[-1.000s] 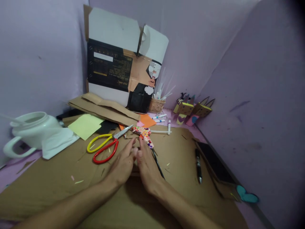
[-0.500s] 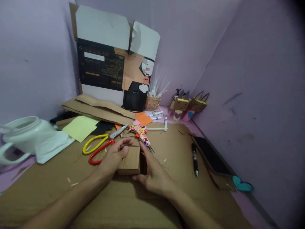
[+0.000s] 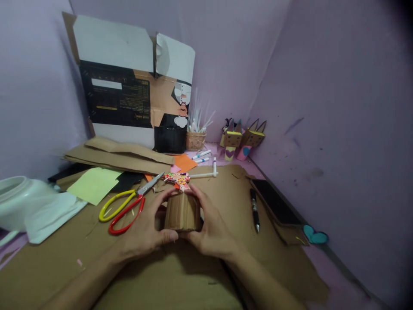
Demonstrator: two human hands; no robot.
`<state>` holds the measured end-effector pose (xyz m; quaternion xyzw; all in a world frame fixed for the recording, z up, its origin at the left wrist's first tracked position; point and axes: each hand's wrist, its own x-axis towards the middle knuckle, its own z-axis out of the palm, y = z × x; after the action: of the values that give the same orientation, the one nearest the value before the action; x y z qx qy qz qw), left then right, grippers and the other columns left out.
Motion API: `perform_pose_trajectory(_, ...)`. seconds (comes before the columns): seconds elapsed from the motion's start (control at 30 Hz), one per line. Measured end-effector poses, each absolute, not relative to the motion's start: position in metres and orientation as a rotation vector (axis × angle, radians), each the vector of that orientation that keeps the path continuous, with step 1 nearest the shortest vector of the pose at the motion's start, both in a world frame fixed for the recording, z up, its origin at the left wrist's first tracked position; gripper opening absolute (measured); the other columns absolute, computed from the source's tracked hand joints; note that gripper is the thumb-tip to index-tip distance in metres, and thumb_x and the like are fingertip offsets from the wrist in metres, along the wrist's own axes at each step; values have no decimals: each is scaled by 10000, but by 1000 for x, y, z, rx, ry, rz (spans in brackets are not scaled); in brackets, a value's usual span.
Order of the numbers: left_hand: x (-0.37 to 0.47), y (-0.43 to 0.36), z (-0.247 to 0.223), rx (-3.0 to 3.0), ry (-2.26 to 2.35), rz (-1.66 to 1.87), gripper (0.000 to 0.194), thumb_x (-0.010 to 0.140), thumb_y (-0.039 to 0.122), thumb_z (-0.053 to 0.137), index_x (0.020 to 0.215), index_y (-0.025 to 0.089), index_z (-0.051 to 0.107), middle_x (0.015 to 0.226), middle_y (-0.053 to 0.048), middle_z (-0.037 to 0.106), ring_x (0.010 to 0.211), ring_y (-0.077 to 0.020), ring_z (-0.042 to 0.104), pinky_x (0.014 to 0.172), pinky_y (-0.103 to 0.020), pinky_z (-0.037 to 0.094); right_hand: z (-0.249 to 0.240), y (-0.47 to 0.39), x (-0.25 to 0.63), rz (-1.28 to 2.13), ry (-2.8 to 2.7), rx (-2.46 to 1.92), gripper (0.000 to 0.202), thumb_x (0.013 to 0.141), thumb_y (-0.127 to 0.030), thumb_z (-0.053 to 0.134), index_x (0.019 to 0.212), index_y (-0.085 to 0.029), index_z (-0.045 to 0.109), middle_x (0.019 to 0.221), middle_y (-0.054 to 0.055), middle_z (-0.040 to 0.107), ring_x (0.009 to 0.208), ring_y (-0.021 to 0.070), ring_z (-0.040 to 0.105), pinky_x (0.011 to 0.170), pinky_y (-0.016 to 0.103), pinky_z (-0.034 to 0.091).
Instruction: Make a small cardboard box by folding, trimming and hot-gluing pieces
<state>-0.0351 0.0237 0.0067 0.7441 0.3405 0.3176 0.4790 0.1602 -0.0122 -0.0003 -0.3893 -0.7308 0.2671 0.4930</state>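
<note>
A small brown cardboard box (image 3: pixel 182 212) is between my two hands, low over the cardboard sheet (image 3: pixel 155 280). My left hand (image 3: pixel 146 230) curls around its left side, thumb at the near lower edge. On the opposite side my right hand (image 3: pixel 211 226) grips it, fingers along the far edge and thumb underneath in front. Just beyond the box lies a glue gun (image 3: pixel 177 178) with a floral cover, a white glue stick (image 3: pixel 201 175) sticking out of it. Scissors (image 3: pixel 129 206) with yellow and red handles rest open to the left of my left hand.
A white ceramic pot (image 3: pixel 16 202) stands at the left by green paper (image 3: pixel 93 185). Behind are cardboard strips (image 3: pixel 122 155), a propped carton (image 3: pixel 116 99) and a basket of glue sticks (image 3: pixel 195 140). A pen (image 3: pixel 254 211) and a phone (image 3: pixel 275 202) lie right, below cardboard figures (image 3: pixel 232 140).
The box has been turned and tilted, so a different face shows. My left hand has shifted to hold its side with the thumb in front. The view has swung slightly right.
</note>
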Motion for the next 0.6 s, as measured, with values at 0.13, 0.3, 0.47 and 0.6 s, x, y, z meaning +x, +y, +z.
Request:
perform_pose_trajectory(0.13,-31,21,4,2067,901,794,797,679,307,738,1356,253,321,1391,-127,430,1238,-327,465,1019,-501,401,-2,-14,162,486,-1813,-861,742,651,-146,746,1280,-234,361,1309,128,461,1242,268,442,1049,443,367)
perform_pose_trajectory(0.3,-23,21,-6,1987,1140,983,739,687,300,732,1292,234,313,1279,-132,519,1112,-296,572,914,-468,496,-5,-16,154,766,-1526,-896,707,667,-164,742,1262,-264,373,1408,122,373,1310,279,385,1044,456,383)
perform_pose_trajectory(0.47,-13,14,-17,2136,1541,1279,828,690,269,701,1364,194,227,1289,-177,492,1149,-358,529,897,-528,480,-8,-17,132,1167,-1276,-874,867,623,-245,795,1337,-263,304,1326,122,499,1173,293,537,940,446,477)
perform_pose_trajectory(0.6,-9,4,-15,2450,1358,1216,810,761,261,616,1404,144,138,1375,-229,381,1265,-368,411,966,-540,431,-6,-13,132,1146,-1118,-949,1077,563,-248,836,1411,-275,173,1363,106,481,1237,284,487,1015,439,421)
